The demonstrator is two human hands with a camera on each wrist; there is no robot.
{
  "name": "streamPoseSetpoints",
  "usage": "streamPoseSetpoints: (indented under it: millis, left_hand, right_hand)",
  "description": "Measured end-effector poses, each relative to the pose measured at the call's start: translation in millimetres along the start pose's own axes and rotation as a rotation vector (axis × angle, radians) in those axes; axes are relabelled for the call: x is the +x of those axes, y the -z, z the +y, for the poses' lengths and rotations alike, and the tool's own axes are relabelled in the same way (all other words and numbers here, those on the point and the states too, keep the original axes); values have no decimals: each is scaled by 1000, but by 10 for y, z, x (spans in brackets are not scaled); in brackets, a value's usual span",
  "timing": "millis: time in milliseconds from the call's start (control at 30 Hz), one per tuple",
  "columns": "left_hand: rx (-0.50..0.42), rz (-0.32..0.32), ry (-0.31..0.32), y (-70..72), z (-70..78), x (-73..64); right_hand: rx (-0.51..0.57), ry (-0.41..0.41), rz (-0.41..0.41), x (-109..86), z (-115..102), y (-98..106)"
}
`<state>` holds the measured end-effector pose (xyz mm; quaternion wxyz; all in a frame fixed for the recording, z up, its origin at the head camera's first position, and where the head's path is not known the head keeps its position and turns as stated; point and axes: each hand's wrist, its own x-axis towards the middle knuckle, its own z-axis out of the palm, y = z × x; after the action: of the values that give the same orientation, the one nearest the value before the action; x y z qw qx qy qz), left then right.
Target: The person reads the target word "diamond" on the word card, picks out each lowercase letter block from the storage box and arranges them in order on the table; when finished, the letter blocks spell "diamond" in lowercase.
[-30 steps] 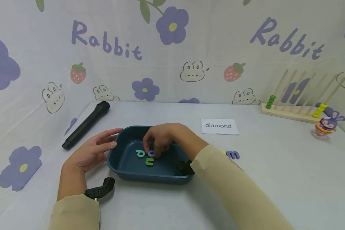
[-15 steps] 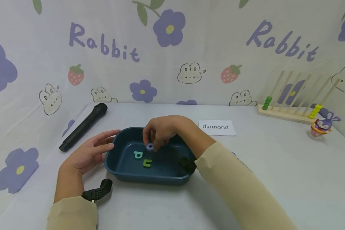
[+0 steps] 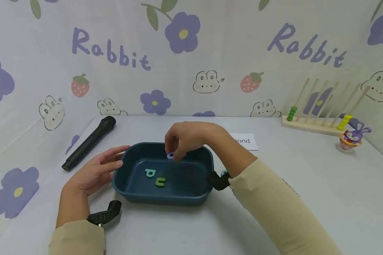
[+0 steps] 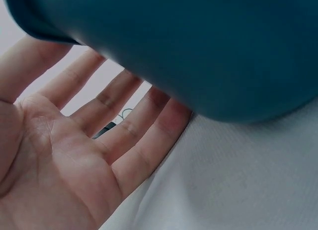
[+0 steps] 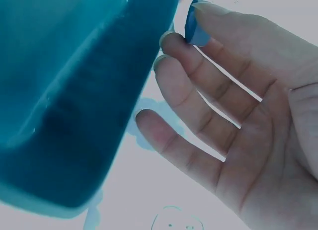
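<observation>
Black microphone (image 3: 89, 143) left of blue plastic tray (image 3: 159, 199). Left hand (image 3: 95, 173) touches tray's left wall, fingers extended, gripping nothing. Inside tray, left of its middle: teal letter (image 3: 150, 173), then green n-shaped letter (image 3: 160, 182). Purple ring-like letter (image 3: 170, 155), o or a unclear, no evident long axis, sits above tray's far part, pinched by right hand (image 3: 187, 137); left hand well apart. Word card (image 3: 247, 141) right of tray, far side, partly hidden by right arm.

A dark-blue tray (image 3: 162, 200) rests on my white counter (image 3: 166, 230).
Around it lie a black rod (image 3: 89, 143), partly hidden card (image 3: 248, 138), wooden bead rack (image 3: 312, 125) and rabbit-eared figurine (image 3: 350, 138).
</observation>
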<state>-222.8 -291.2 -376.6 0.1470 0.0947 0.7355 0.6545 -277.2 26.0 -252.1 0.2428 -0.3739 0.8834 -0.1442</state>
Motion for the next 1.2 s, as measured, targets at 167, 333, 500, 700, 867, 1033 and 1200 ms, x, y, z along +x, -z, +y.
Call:
streamPoseSetpoints:
  millis: [167, 333, 500, 700, 867, 1033, 1200]
  left_hand:
    - [-1, 4, 5, -6, 6, -3]
    - [6, 10, 3, -6, 26, 4]
    - [9, 13, 17, -15, 25, 9]
    - [0, 5, 12, -24, 17, 8]
    - [-10, 7, 5, -26, 37, 9]
    - [1, 8, 14, -29, 24, 4]
    - [6, 8, 17, -36, 7, 4]
  right_hand:
    - [6, 18, 97, -150, 103, -2]
    - [26, 11, 193, -295, 215, -27]
    - [51, -4, 265, -426, 309, -56]
    - [94, -18, 349, -609, 369, -93]
    - [123, -33, 411, -744, 434, -128]
    - [154, -52, 458, -855, 560, -208]
    - [155, -55, 507, -954, 691, -270]
